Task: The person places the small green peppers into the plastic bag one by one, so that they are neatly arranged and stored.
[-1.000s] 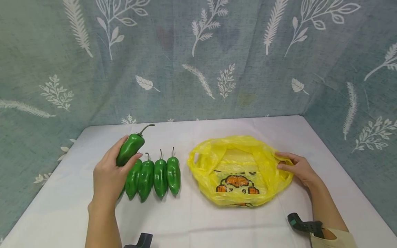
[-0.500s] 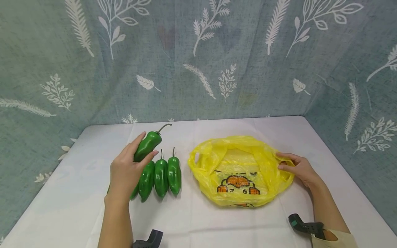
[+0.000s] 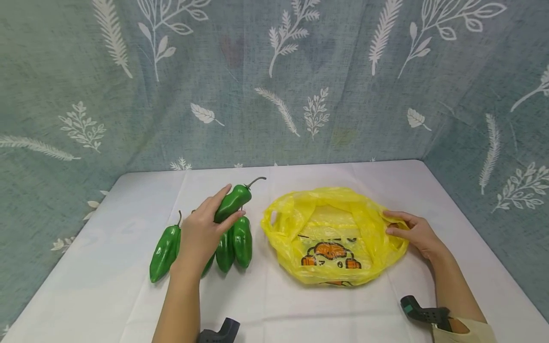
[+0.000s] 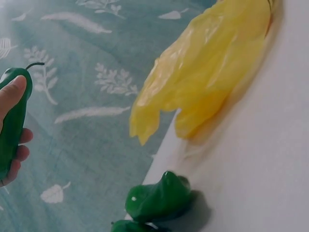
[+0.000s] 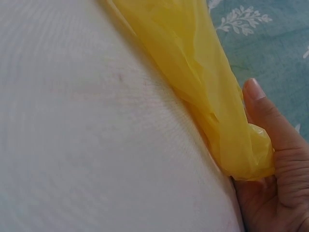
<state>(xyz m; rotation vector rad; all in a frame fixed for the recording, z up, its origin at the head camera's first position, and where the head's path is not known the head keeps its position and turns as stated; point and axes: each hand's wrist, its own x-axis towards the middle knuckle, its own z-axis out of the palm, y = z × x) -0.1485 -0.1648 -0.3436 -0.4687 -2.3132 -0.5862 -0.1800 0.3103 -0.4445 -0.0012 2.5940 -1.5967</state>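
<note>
A green chili pepper point(image 3: 233, 202) with a curved stem is pinched between the thumb and fingers of my left hand point(image 3: 200, 238), raised above several more green chili peppers point(image 3: 164, 255) lying in a row. That hand and forearm hide some of the row. In the left wrist view the held chili pepper point(image 4: 14, 121) shows at the left edge, thumb across it. To the right lies a yellow plastic bag point(image 3: 309, 277), its mouth spread wide, with an orange cartoon print. My right hand point(image 3: 418, 236) grips the bag's right edge; the right wrist view shows bunched plastic between thumb and fingers.
A white cloth point(image 3: 274, 317) covers the table. A green-grey curtain point(image 3: 240, 119) with white leaf patterns stands behind and at both sides. Dark wrist devices point(image 3: 422, 312) sit on both forearms.
My left hand has moved right with the chili pepper, from the row's left end toward the bag, uncovering the leftmost peppers. The right hand and bag have stayed put.
</note>
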